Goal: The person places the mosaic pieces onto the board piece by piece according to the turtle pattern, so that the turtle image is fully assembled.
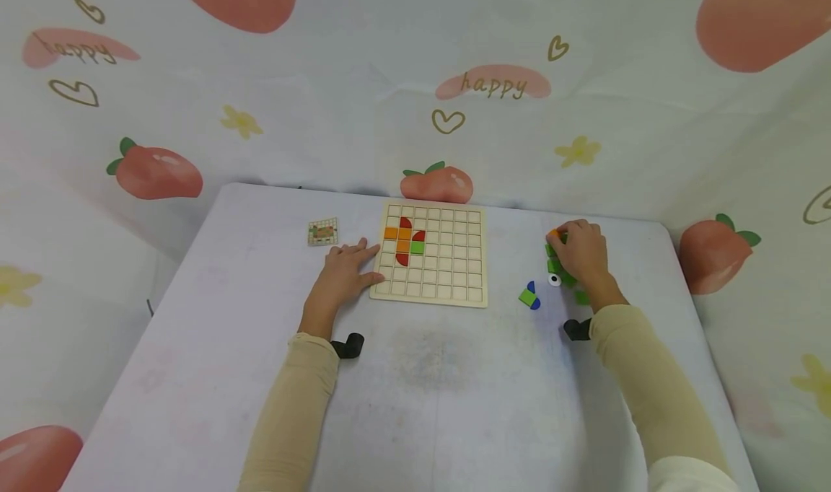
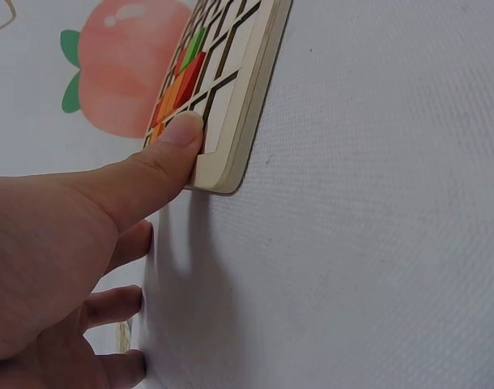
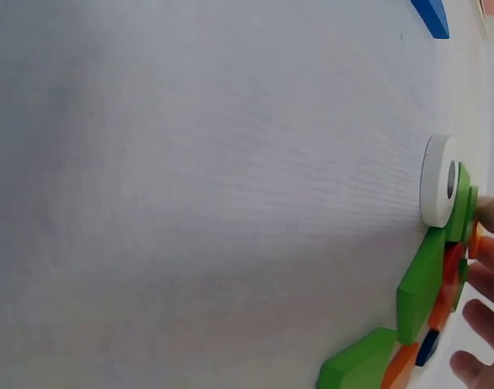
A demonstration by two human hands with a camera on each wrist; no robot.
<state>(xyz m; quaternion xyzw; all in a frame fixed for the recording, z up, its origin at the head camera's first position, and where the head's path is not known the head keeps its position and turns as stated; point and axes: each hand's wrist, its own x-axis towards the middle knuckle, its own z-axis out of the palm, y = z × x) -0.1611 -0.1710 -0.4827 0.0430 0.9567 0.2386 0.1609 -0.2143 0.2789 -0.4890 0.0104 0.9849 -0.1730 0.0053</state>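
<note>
A square wooden grid board (image 1: pixel 454 261) lies at the back of the table. On its left part sit red, orange and green tiles (image 1: pixel 404 245). My left hand (image 1: pixel 340 275) rests at the board's left side with fingers spread, and its thumb (image 2: pixel 162 162) presses on the rim near a corner. To the right of the board, my right hand (image 1: pixel 583 254) is over a cluster of loose tiles, thumb and forefinger pinching an orange tile (image 1: pixel 554 235). Beside that hand are green tiles (image 3: pixel 421 284) and a white round eye piece (image 3: pixel 437 180). The hand covers part of the cluster.
A small pattern card (image 1: pixel 322 231) lies left of the board. Between board and cluster is a green tile (image 1: pixel 528 297) touching blue rounded pieces. A patterned cloth backdrop (image 1: pixel 363 117) rises behind the table.
</note>
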